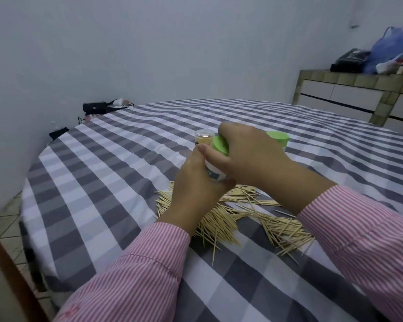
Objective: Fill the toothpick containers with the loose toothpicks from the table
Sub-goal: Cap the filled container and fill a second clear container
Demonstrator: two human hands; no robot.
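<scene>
A: Nearest the camera, what lies on the table?

B: Checked grey-and-white tablecloth (116,159). On it, a loose heap of toothpicks (221,223), spread under and between both forearms; a few strays lie off its near edge. Both sleeves pink-striped.

A: Left hand?

B: Left hand (196,189) raised above the heap, fingers curled round the white body of a toothpick container (215,174). Container is tilted, top leaning away to the left, off the cloth.

A: Right hand?

B: Right hand (249,154) comes over from the right, thumb and fingers wrapped round the green lid (220,145) on that same container. Whether the lid is seated or loose, cannot tell.

A: Beyond the hands?

B: Just behind the lid, a clear-lidded container (204,138) standing upright on the cloth, yellowish contents showing, partly hidden. To the right, behind the right hand, a second green-lidded container (278,137), mostly hidden.

A: Farther back?

B: Far left past the table edge, a black bag (94,107). Far right, a tiled counter (349,82) carrying a blue plastic bag (389,48) and a dark bag (349,59).
</scene>
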